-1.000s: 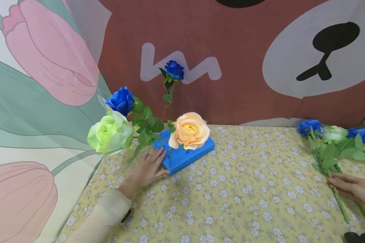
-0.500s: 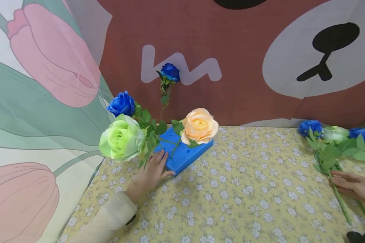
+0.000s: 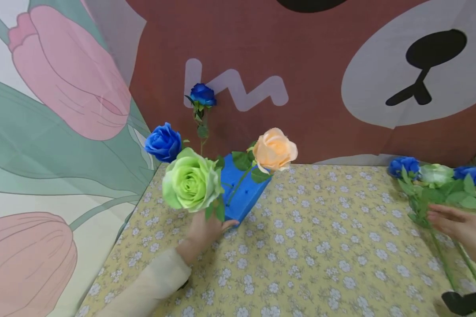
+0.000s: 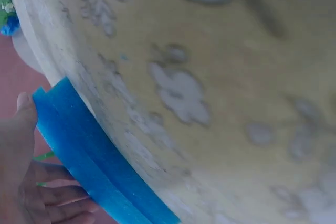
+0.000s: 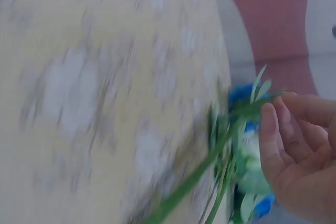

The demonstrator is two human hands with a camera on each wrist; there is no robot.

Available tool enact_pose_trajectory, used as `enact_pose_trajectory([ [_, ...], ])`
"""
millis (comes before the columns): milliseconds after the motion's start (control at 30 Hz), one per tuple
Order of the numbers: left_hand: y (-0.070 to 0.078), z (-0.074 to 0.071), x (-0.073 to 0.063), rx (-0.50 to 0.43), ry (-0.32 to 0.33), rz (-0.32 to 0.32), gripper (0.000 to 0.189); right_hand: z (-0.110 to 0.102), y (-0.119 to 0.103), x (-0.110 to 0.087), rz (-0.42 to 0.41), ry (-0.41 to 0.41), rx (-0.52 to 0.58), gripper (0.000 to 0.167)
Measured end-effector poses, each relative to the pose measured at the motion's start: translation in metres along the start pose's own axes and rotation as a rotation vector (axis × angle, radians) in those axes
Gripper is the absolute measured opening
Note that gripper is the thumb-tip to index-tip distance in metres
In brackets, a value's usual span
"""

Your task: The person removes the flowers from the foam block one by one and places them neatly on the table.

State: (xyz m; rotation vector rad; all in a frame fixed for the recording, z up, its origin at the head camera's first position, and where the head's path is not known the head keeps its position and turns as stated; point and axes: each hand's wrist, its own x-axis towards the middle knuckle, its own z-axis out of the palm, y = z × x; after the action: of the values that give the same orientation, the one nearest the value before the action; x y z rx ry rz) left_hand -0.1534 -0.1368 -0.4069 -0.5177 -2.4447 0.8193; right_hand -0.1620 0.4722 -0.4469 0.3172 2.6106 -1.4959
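A blue foam block (image 3: pixel 243 204) lies on the table with artificial roses stuck in it: a green rose (image 3: pixel 190 180), a peach rose (image 3: pixel 275 149) and blue roses (image 3: pixel 163 142) at the left and back. My left hand (image 3: pixel 206 229) is at its near-left end, partly hidden by the green rose. In the left wrist view the thumb touches one corner, and fairly straight fingers (image 4: pixel 60 195) lie along the block (image 4: pixel 100 166). At far right, my right hand (image 3: pixel 460 226) hovers over loose rose stems, fingertips right at a leaf (image 5: pixel 254 108).
The loose bunch has two blue roses (image 3: pixel 403 167) and a pale green rose (image 3: pixel 436 175), lying at the table's right side. A floral yellow cloth (image 3: pixel 301 264) covers the table. Behind it stands a printed backdrop (image 3: pixel 313 53).
The foam block has turned counterclockwise under my left hand; the green rose has swung right and the back blue rose left. My right hand has moved slightly up along the stems toward the leaves.
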Motion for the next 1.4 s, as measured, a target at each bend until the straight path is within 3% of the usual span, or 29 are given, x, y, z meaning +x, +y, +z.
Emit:
enact_pose_trajectory([
  [100, 0.005, 0.000, 0.007, -0.025, 0.013, -0.042, 0.090, 0.015, -0.027, -0.008, -0.025, -0.026, 0.009, 0.051],
  [200, 0.011, 0.001, 0.010, -0.189, 0.069, -0.113, 0.081, 0.030, -0.059, -0.014, -0.037, -0.051, -0.003, 0.052],
  [267, 0.014, 0.001, 0.011, -0.311, 0.093, -0.162, 0.083, 0.038, -0.078, -0.018, -0.061, -0.084, 0.020, 0.039],
  [367, 0.013, 0.000, 0.009, -0.358, 0.104, -0.191, 0.069, 0.049, -0.099, -0.019, -0.104, -0.168, 0.166, 0.023],
  [467, 0.005, 0.003, 0.003, -0.416, 0.083, -0.174, 0.057, 0.061, -0.113, -0.019, -0.135, -0.225, 0.201, 0.025],
  [533, -0.004, 0.006, -0.005, -0.491, 0.056, -0.157, 0.046, 0.071, -0.121, -0.018, -0.157, -0.241, 0.155, 0.023],
  [633, -0.020, 0.017, -0.019, -0.573, 0.084, -0.153, 0.043, 0.087, -0.135, -0.018, -0.193, -0.256, 0.092, 0.024],
  [767, -0.043, 0.037, -0.033, -0.473, 0.193, -0.153, 0.062, 0.110, -0.155, -0.018, -0.217, -0.287, 0.053, 0.033],
  [800, -0.048, 0.041, -0.035, -0.462, 0.186, -0.157, 0.066, 0.116, -0.160, -0.018, -0.220, -0.290, 0.043, 0.038],
  [867, -0.056, 0.047, -0.037, -0.440, 0.126, -0.148, 0.067, 0.128, -0.170, -0.018, -0.216, -0.298, 0.028, 0.046],
  [1000, -0.065, 0.052, -0.036, -0.536, -0.086, -0.122, 0.067, 0.153, -0.191, -0.020, -0.216, -0.315, 0.033, 0.053],
  [1067, -0.066, 0.055, -0.033, -0.583, -0.157, -0.113, 0.069, 0.166, -0.200, -0.020, -0.225, -0.328, 0.054, 0.052],
  [1233, -0.068, 0.060, -0.026, -0.608, -0.265, -0.084, 0.069, 0.197, -0.219, -0.017, -0.238, -0.353, 0.136, 0.048],
  [1400, -0.069, 0.062, -0.021, -0.719, -0.345, -0.089, 0.068, 0.227, -0.229, -0.015, -0.220, -0.366, 0.238, 0.046],
])
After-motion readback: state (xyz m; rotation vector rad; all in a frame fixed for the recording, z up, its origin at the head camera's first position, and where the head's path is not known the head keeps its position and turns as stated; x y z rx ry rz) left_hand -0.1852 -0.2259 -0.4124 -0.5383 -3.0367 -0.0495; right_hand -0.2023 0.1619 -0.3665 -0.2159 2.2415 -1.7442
